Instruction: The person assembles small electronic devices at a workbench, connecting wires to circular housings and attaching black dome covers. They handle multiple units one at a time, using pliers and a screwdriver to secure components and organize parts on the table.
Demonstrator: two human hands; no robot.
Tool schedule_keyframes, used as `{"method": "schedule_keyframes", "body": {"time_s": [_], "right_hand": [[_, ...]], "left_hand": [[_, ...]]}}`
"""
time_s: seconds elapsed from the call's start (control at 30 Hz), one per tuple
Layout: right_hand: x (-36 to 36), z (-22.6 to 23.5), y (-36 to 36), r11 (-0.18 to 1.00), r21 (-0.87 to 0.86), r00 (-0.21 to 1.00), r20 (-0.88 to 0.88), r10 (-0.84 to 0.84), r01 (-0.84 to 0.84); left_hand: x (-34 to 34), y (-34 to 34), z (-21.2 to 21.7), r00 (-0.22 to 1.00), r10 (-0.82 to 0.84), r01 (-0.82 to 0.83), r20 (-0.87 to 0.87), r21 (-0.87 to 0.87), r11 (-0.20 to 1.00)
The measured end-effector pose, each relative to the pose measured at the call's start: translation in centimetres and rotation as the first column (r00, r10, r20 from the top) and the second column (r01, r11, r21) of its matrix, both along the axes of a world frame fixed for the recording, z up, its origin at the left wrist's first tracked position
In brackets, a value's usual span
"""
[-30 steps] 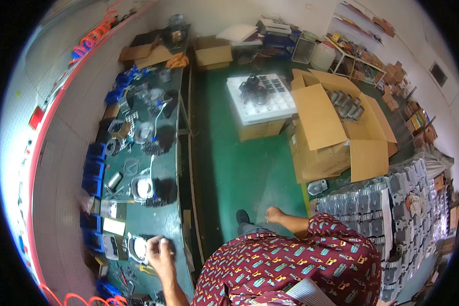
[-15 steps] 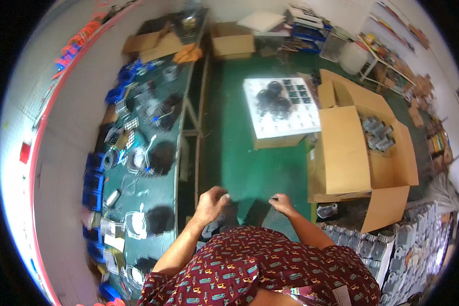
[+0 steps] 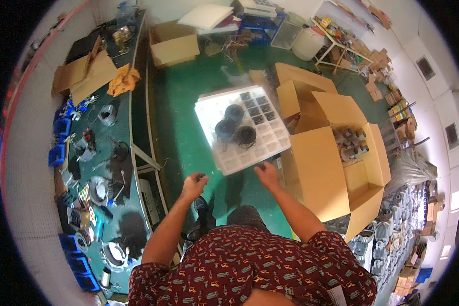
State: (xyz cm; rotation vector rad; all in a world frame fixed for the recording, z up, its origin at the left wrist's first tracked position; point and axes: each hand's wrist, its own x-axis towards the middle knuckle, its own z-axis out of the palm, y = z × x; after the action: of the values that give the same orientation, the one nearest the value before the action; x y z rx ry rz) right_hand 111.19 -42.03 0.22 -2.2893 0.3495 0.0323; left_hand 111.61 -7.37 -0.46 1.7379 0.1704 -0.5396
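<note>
My left hand (image 3: 194, 186) hangs over the green floor, short of the near left corner of a white compartment tray (image 3: 239, 164). Its fingers are loosely bent and slightly apart, with nothing visible in them. Close to the tray's near edge is my right hand (image 3: 266, 174), fingers half bent and seemingly free of any object; whether it touches the tray cannot be told. Three dark round parts, one of them a ring-like piece (image 3: 246, 136), sit on the tray. Small dark parts (image 3: 256, 108) fill several compartments at its far right.
Right of the tray stands an open cardboard box (image 3: 319, 168) holding grey cylindrical parts (image 3: 350, 143). A green workbench (image 3: 120, 186) with motor-like parts and blue bins (image 3: 79, 262) runs along the left. Stacked grey metal parts (image 3: 387, 229) lie at the lower right.
The view has turned right and come nearer the tray. Both hands have moved forward, the right one up to the tray's near edge. The parts on the tray look unmoved.
</note>
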Motion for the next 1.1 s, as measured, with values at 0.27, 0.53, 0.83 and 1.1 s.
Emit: {"method": "schedule_keyframes", "body": {"time_s": [0.27,0.53,0.83,1.1], "right_hand": [[15.6,-4.2,-0.3,0.976,-0.179,0.974,0.21,-0.086,0.125],[23.9,-8.6,1.2,0.977,-0.207,0.963,-0.247,-0.11,0.059],[30.5,-6.3,-4.7,0.937,-0.175,0.92,-0.31,0.24,-0.304],[37.9,-7.7,-6.6,0.884,0.1,0.703,-0.569,0.427,-0.456]], "left_hand": [[9.6,-4.1,-2.3,0.944,0.103,-0.154,-0.313,-0.142,0.978],[12.8,-9.4,-5.3,0.706,0.297,-0.502,-0.643,-0.159,0.85],[19.7,-18.0,-8.5,0.353,0.415,-0.819,-0.839,-0.063,0.57],[21.2,-24.0,-9.8,0.319,0.534,-0.934,-0.783,-0.165,0.317]]}}
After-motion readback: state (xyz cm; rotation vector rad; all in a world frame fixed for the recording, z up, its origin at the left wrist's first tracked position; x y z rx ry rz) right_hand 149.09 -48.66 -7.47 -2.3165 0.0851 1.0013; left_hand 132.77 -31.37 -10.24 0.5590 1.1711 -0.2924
